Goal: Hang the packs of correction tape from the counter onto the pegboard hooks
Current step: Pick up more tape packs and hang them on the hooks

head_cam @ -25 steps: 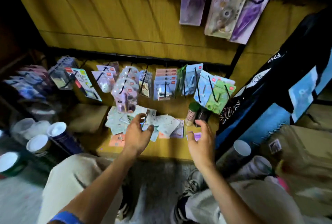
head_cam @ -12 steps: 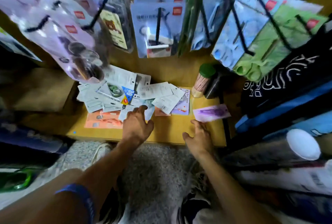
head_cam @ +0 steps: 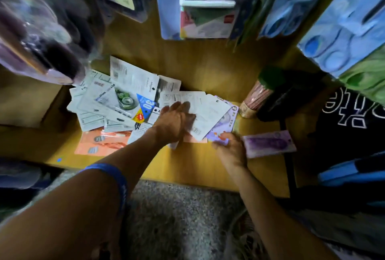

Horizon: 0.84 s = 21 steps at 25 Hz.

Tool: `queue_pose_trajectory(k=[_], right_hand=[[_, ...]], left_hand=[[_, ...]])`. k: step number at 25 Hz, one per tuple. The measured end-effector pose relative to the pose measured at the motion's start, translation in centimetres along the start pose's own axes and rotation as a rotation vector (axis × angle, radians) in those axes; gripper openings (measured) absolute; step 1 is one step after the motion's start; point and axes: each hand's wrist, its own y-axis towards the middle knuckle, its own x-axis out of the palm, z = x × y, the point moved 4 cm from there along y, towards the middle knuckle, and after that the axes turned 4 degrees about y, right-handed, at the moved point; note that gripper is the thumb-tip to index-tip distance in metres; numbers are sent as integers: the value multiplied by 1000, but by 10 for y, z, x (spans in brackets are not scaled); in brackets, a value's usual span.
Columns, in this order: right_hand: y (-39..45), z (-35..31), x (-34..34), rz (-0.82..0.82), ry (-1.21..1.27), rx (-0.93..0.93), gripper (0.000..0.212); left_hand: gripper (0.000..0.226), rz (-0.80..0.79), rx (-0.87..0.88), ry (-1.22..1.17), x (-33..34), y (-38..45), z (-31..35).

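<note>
A: Left hand (head_cam: pixel 175 120) flat, fingers straight, pressing the heap of correction tape packs (head_cam: pixel 125 101) on the table (head_cam: pixel 187 161).

B: Right hand (head_cam: pixel 231 149) pinches a purple pack (head_cam: pixel 268 144) at the heap's edge.

A: Best to slide one pack free, then find its hang hole.

B: Both forearms reach forward, low, under the hung packs (head_cam: pixel 204 3).

Yellow wood table (head_cam: pixel 200 168), low, w/ speckled floor (head_cam: pixel 179 218) in front. Heap of correction tape packs (head_cam: pixel 125 101) spread on it, most face down, overlapping. Orange pack (head_cam: pixel 100 142) just left-front of heap, flat. Purple pack (head_cam: pixel 268 144) right of heap, near table's right edge. Green-lidded stick jar (head_cam: pixel 259 95) behind that, tilted.
</note>
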Motion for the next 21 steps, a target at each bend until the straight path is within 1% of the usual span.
queue_pose_trajectory(k=[2,4,5,7,9,10,11,12,14,16,17,18,19,21], right_hand=[[3,-3,5,-24,303,152,22],[0,-9,4,14,416,203,20],[-4,-12,5,34,451,206,19],[-13,-16,3,83,505,162,14],[-25,-15,0,109,503,114,16],[-31,-13,-2,119,523,117,19],[-39,-12,-5,128,569,140,22],[-45,-12,-10,143,629,167,25],[-59,-16,-22,159,758,195,31],[-75,-23,-37,164,926,225,47],[-85,-28,-45,154,1009,254,55],[-98,-32,-51,124,1071,298,57],[-112,-36,-55,63,1104,347,52],[-144,-49,-60,-112,1110,448,30]], left_hand=[[75,-8,63,18,4,-9,3],[83,-23,33,7,8,-16,12],[85,4,6,16,7,-18,17],[76,106,-40,91,6,-18,21],[64,187,-15,195,7,-19,25],[57,204,10,206,9,-19,27],[50,234,12,158,5,-21,28],[47,307,6,76,-4,-24,29],[42,507,-23,-139,-29,-33,25],[16,638,-94,-447,-54,-49,15],[8,678,-148,-623,-63,-61,12],[13,716,-235,-804,-69,-75,11],[15,734,-346,-1002,-72,-90,14],[7,697,-604,-1456,-73,-119,25]])
